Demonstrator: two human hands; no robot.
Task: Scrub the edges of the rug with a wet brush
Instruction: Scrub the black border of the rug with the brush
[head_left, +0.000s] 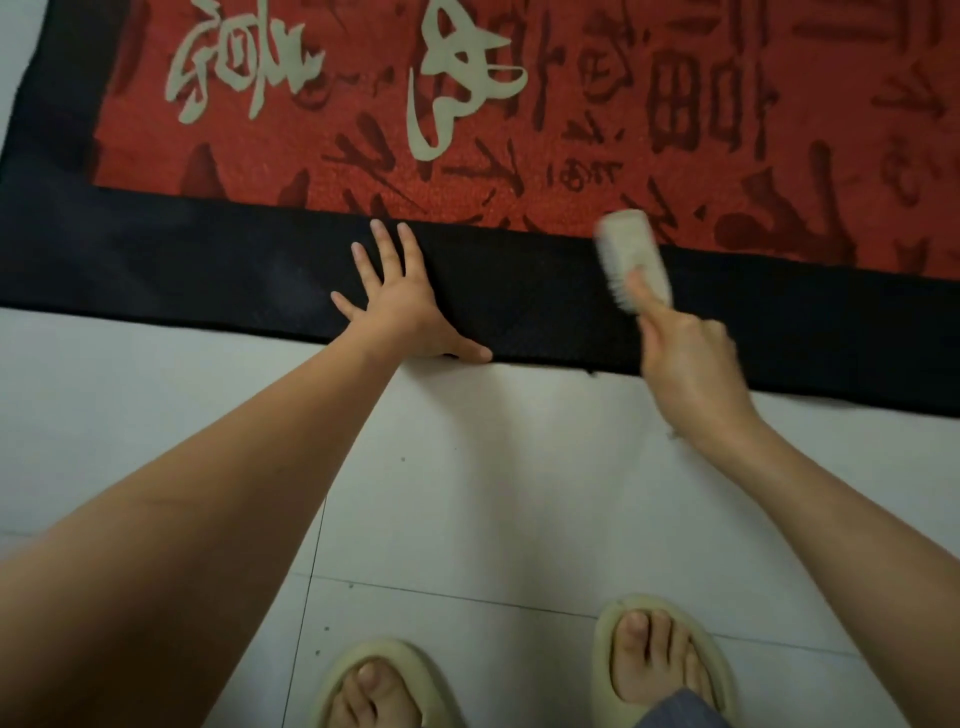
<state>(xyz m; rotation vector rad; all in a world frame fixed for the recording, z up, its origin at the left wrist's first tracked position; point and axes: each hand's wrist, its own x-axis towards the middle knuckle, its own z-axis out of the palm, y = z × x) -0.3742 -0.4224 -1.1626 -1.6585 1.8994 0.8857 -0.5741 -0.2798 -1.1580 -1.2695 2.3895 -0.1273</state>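
A red rug (519, 130) with cream and dark calligraphy lies on the floor, framed by a wide black border (208, 260). My left hand (405, 306) presses flat on the near border, fingers spread, thumb at the rug's edge. To its right, my right hand (685, 358) grips the handle of a pale scrub brush (631, 254). The brush head is blurred and lies over the black border, its tip reaching the red field.
White floor tiles (493, 467) fill the space in front of the rug. My two feet in pale slippers (665, 660) stand at the bottom of the view. The rug's left black border (57, 78) runs up the left side.
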